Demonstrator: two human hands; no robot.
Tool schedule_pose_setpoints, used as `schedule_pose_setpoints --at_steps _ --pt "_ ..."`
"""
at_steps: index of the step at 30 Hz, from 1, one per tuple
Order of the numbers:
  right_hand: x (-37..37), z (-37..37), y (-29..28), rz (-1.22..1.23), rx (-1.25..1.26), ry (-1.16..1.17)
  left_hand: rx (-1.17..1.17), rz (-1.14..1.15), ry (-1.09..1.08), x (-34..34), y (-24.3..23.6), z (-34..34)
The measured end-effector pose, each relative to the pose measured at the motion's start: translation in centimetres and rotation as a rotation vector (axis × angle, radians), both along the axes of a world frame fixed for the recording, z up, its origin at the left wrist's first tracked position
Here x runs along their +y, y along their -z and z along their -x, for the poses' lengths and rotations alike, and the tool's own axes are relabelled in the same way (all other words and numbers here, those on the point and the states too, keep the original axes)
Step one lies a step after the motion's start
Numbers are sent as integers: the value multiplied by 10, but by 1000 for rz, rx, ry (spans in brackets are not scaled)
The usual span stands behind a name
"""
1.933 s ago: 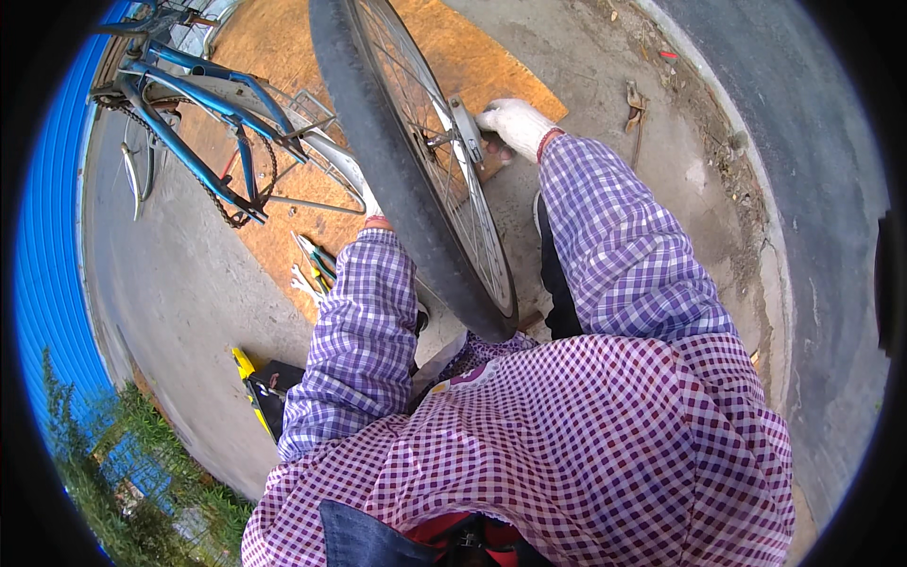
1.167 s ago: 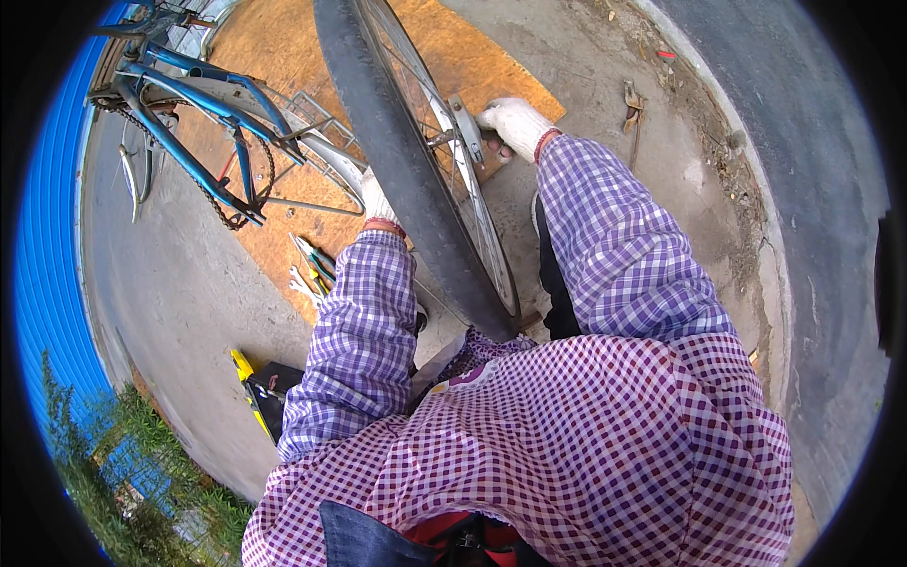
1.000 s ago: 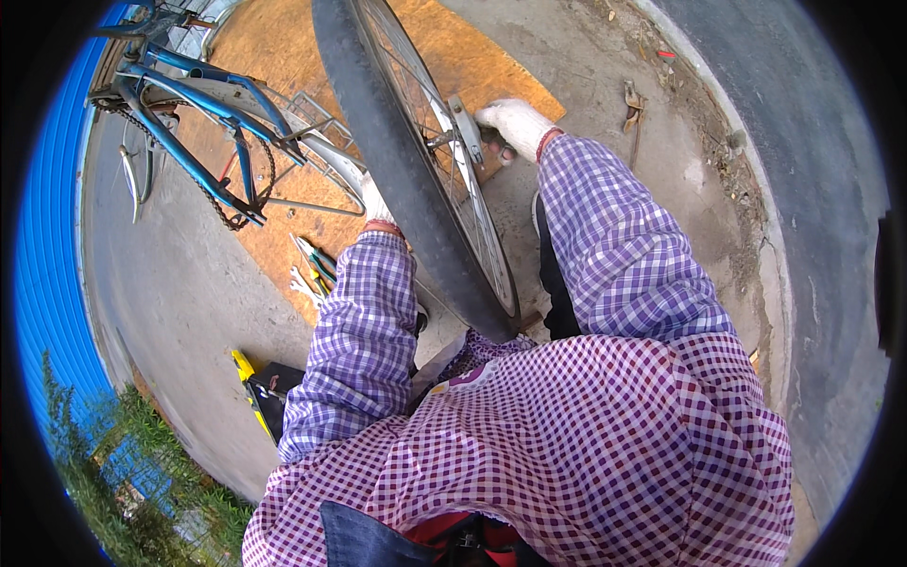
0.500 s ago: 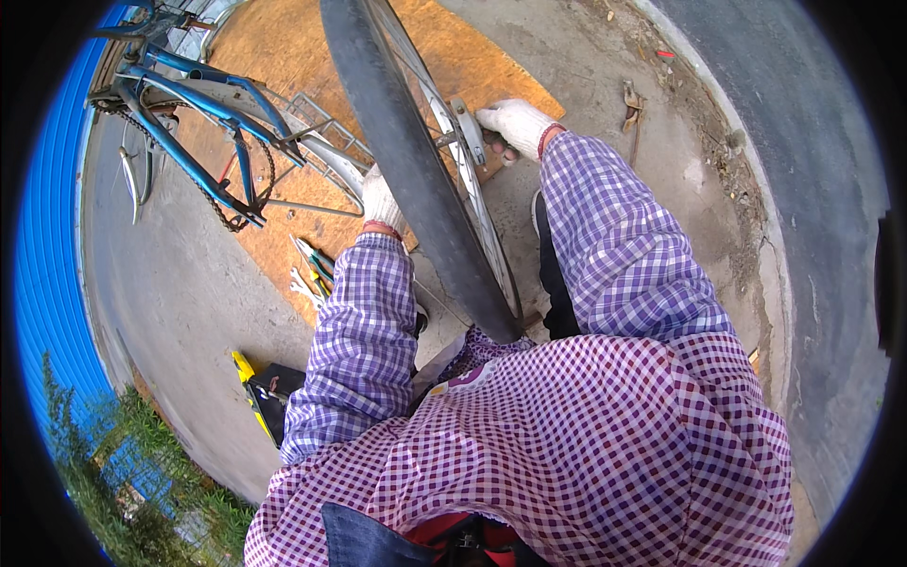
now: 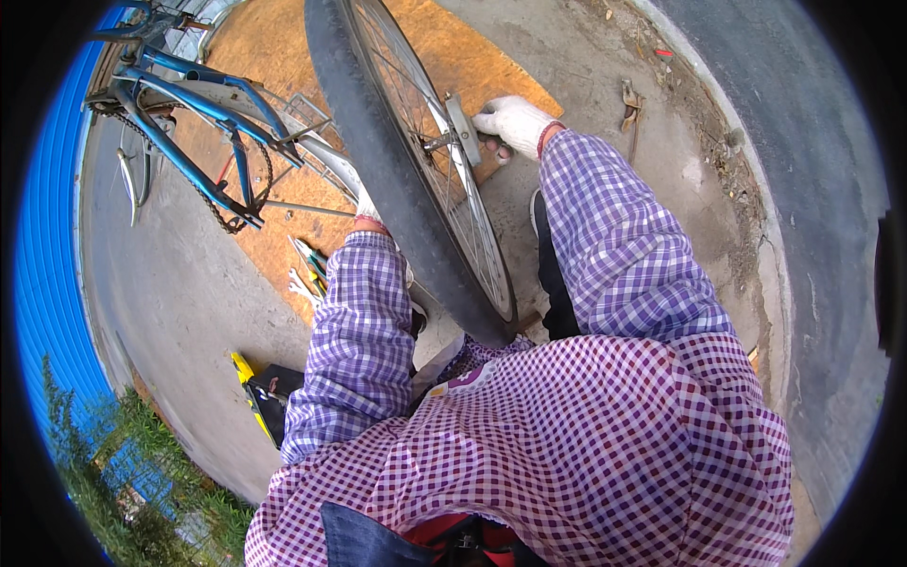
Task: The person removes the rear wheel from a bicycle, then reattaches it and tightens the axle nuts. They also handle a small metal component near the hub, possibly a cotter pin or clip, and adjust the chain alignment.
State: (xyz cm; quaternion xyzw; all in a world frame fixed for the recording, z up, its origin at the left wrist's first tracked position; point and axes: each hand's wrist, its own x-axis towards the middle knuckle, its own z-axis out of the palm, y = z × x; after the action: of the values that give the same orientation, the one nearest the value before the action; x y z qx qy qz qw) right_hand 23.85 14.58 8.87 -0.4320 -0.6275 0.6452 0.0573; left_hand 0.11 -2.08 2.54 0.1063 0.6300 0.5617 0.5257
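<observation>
Grey concrete [image 5: 179, 274] spread under the job, with a blue corrugated wall [image 5: 47, 236] well off to the left of both hands and a tarmac road [image 5: 836, 208] beyond a pale curb [image 5: 777, 265] to their right. Between the two hands I had a bicycle wheel [image 5: 392, 180], on edge and slanted, its near end down by the wearer's legs. Its black tyre [image 5: 376, 142] looked scuffed and greyish; a spoked silver rim [image 5: 481, 217] showed on the right hand's side, with a flat grey metal arm [image 5: 462, 128] beside the hub [image 5: 436, 143].

White-gloved, the right hand [image 5: 515, 128] curled at the outer side of that arm, bare fingertips beneath; I could not tell whether it had closed on anything. Tyre hid most of the left hand [image 5: 367, 206], so I could not read its grip either.

Left of that hand, a blue bicycle frame [image 5: 172, 146] crowded the space over a plywood board [image 5: 472, 71]. Pliers [image 5: 317, 263] and a spanner [image 5: 302, 287] lay at the board's edge, just beside the left sleeve [image 5: 354, 331]. My widest margin was the concrete from the right hand out to the curb.
</observation>
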Motion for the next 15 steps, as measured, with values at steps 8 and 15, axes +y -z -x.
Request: schedule_pose_setpoints --at_steps 8,15 --pt "-3 4 5 17 22 8 -300 -82 -59 -3 1 1" --pt "-5 7 5 54 33 -18 -293 -55 -87 -9 16 13"
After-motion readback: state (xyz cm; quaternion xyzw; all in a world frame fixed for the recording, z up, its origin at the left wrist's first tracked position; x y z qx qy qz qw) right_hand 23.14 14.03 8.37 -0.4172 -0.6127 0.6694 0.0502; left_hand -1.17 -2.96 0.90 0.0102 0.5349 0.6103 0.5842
